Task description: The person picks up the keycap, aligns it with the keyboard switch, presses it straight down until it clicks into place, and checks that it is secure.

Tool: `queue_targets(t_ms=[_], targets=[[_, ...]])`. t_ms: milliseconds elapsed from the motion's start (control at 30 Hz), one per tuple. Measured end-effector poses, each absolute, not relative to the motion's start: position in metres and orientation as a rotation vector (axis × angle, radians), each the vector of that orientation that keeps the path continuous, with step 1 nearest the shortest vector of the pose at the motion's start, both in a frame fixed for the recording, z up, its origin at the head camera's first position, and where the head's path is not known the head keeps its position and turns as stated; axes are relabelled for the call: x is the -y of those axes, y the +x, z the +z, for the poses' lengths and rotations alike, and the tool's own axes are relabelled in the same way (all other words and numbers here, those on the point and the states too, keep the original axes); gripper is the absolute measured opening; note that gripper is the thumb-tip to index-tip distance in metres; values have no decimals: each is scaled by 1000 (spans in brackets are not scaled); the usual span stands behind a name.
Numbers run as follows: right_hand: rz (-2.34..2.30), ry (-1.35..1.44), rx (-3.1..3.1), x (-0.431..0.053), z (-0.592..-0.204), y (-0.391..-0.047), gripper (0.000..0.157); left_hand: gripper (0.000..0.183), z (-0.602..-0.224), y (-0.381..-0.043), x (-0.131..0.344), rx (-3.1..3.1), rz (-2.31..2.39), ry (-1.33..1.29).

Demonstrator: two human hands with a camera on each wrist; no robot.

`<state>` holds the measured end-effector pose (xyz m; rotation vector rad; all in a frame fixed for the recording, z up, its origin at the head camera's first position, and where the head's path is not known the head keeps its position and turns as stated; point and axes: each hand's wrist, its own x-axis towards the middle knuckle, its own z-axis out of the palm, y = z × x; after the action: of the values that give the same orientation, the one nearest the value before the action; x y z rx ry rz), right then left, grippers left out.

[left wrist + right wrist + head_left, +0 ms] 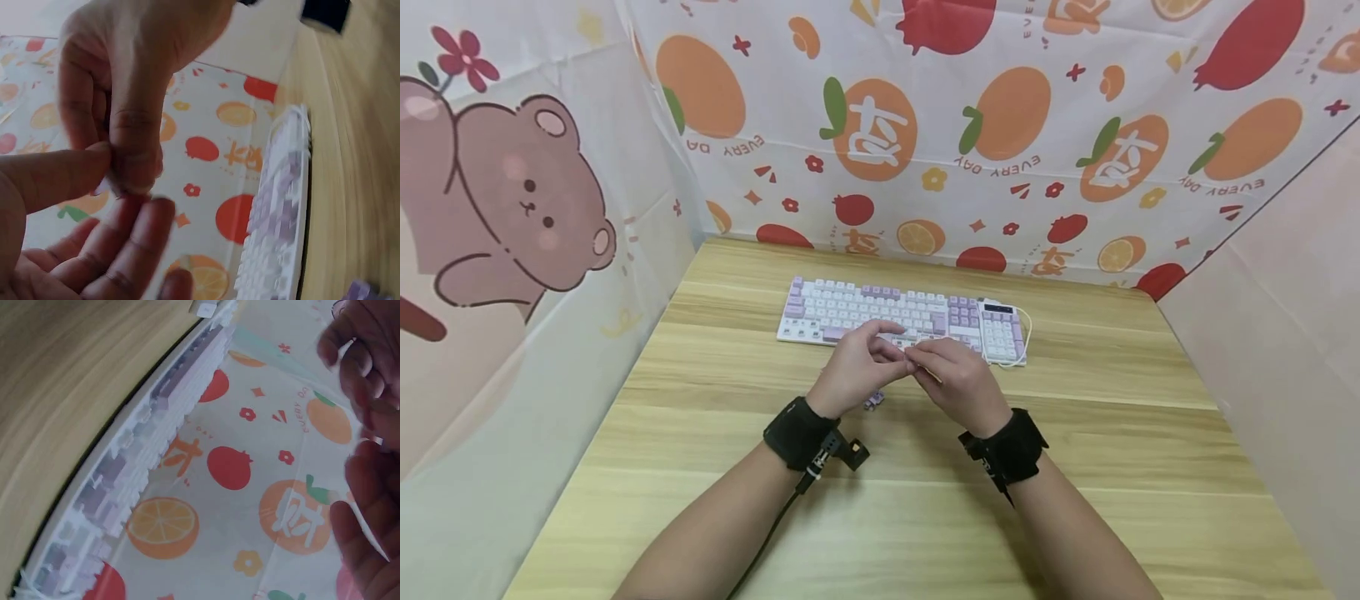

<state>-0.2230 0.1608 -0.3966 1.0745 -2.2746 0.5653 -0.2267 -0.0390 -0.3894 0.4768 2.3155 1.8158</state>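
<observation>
Both hands meet in front of the keyboard (850,304). My right hand (962,379) pinches a small pale-purple piece (102,186) between thumb and fingertips; most of it is hidden, and I cannot tell its kind. My left hand (853,367) brings its thumb and fingertips to the same piece, right against the right fingertips. In the left wrist view the left thumb (69,172) presses from the side. The white and light-purple keyboard lies behind the hands, with bare key places at its lower left. Several small purple parts (874,400) lie on the table beside the left hand.
A white number pad (1000,333) with a dark display strip and a looped white cable (1028,321) is at the keyboard's right end. Black wrist straps (801,433) sit on both wrists. Printed cloth (880,208) borders the back of the wooden table (700,433).
</observation>
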Motion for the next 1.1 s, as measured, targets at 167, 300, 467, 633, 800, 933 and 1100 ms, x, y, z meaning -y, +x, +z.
queue_targets(t_ms=[167,300,467,633,800,933,1100], targets=[[737,708,2586,-196,-403,-261,22,55,-388,-226,41,-2400,1779,472],[748,368,2871,-221,-416,-291,24,53,-385,-224,45,-2438,1757,480],[608,487,3040,-227,-438,-305,19,41,-387,-223,44,-2457,1707,529],[551,547,3049,-226,-445,-312,10,32,-385,-222,42,-2508,1684,604],[570,534,3141,-224,-438,-319,9,30,-383,-224,43,-2517,1681,604],[517,563,3216,-223,-432,-323,9,29,-382,-226,44,-2503,1664,603],[394,600,3287,-217,-425,-326,6,29,-381,-227,46,-2515,1662,612]])
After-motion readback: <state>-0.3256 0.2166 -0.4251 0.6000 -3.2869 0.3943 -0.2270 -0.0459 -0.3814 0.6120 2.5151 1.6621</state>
